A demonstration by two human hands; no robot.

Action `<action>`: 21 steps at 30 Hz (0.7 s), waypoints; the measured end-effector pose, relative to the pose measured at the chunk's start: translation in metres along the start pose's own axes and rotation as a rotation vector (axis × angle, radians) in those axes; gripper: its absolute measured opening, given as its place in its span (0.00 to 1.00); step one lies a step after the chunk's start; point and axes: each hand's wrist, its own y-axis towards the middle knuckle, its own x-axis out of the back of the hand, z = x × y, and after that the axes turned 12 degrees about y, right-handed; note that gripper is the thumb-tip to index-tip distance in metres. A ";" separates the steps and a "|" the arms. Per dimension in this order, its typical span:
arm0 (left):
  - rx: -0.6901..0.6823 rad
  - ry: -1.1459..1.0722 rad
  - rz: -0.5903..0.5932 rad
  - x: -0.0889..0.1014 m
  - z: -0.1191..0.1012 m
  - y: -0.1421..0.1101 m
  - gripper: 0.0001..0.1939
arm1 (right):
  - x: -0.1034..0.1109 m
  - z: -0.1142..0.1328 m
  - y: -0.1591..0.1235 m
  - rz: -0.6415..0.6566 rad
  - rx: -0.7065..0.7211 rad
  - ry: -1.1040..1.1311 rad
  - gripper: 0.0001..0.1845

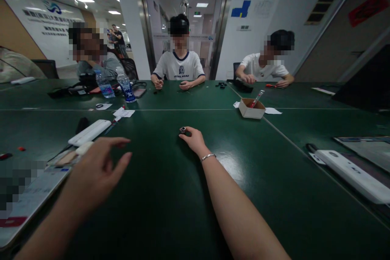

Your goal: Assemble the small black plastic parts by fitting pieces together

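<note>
My right hand [193, 140], with a silver bracelet [209, 157] at the wrist, reaches out over the middle of the green table [158, 195]. Its fingers pinch a small dark cylindrical piece [183, 130] with a shiny ring-shaped end facing up; its exact kind is too small to tell. To the left, my left hand [102, 166] hovers above the table, thumb and forefinger apart, with nothing between them. Near that hand lie a white bar-shaped device [91, 132] and a flat printed panel [33, 203].
A small open box [252, 113] holding a clear tube stands beyond my right hand. Two water bottles [126, 87] stand at the far left. A white power strip-like bar [350, 174] lies at right. Several people sit across the table, one [179, 65] directly opposite.
</note>
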 end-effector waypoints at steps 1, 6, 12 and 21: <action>-0.087 -0.039 0.066 -0.013 -0.016 0.017 0.19 | 0.001 -0.001 0.000 -0.004 0.017 -0.014 0.12; -0.319 -0.315 0.076 -0.098 -0.074 0.090 0.24 | 0.004 -0.007 0.001 -0.057 0.061 -0.067 0.12; -0.100 -0.771 0.163 -0.176 -0.087 0.113 0.10 | 0.005 -0.011 0.002 -0.045 -0.007 -0.006 0.10; 0.085 -1.038 0.187 -0.198 -0.077 0.114 0.09 | 0.006 -0.014 0.008 0.010 -0.148 0.423 0.12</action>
